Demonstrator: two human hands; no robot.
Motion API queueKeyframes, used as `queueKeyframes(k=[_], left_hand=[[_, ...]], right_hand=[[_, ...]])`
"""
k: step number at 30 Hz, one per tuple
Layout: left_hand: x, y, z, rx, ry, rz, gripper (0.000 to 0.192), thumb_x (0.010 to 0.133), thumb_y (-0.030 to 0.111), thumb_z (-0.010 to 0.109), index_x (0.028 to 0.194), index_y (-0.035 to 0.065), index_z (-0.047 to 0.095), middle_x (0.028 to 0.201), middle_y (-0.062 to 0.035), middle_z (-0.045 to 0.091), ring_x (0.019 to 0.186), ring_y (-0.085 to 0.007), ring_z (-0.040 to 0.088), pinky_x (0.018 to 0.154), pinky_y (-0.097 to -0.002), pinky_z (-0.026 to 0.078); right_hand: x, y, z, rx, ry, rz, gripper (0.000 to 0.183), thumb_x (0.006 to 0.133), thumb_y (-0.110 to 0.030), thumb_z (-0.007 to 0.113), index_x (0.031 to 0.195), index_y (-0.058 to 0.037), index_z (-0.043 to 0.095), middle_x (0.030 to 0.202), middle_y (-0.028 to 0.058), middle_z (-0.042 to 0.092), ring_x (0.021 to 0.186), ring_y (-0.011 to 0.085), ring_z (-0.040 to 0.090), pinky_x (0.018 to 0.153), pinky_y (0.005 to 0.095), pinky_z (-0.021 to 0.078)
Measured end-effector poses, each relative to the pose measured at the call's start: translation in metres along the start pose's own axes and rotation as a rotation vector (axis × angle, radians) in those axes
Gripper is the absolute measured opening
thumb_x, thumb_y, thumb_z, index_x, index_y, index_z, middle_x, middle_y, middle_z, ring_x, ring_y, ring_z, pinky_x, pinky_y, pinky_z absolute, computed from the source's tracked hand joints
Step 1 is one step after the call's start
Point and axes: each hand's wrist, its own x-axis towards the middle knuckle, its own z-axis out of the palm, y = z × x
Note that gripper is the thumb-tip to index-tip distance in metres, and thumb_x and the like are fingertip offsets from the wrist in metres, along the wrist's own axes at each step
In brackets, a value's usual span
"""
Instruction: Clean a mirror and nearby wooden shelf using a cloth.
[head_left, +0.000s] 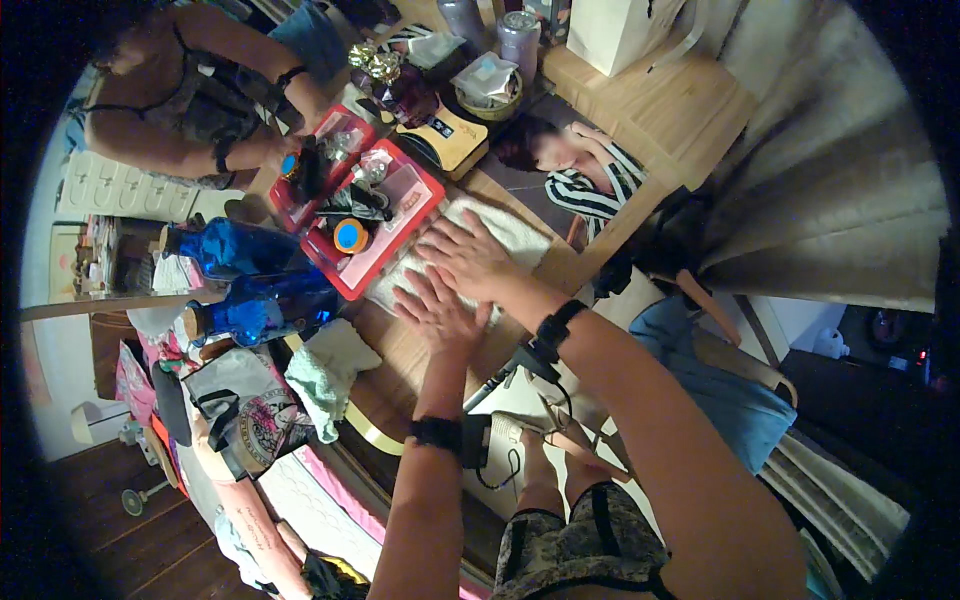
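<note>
My left hand (442, 311) and my right hand (469, 255) lie palm down, side by side, on a folded white towel (517, 229) on a wooden table (390, 349). Their fingers are spread and hold nothing. Both wrists wear black bands with small attached devices. Just past my fingertips is a red-rimmed tray (439, 187). In it are a small orange jar with a blue lid (350, 236), a black item (356, 204) and clear pieces (373, 169) that I cannot identify.
A blue glass bottle (277, 304) with a cork stands left of the tray, apparently mirrored beyond. Behind are a yellow case (450, 135), a lavender container (519, 45) and a white paper bag (615, 34). A pale cloth (330, 367) hangs over the table's left edge.
</note>
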Motion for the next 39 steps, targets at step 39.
queueKeyframes(k=[39], left_hand=[[-0.017,0.071,-0.026,0.008,-0.135,0.079,0.095,0.085,0.065,0.036,0.139,-0.0114,0.019,0.145,-0.0353,0.01,0.135,-0.0521,0.005,0.109,-0.0579,0.006]], right_hand=[[-0.053,0.035,0.002,-0.07,-0.101,-0.062,0.051,0.086,-0.031,0.047,0.133,-0.0126,0.046,0.145,0.0028,0.036,0.137,0.0153,0.025,0.114,0.0376,0.0082]])
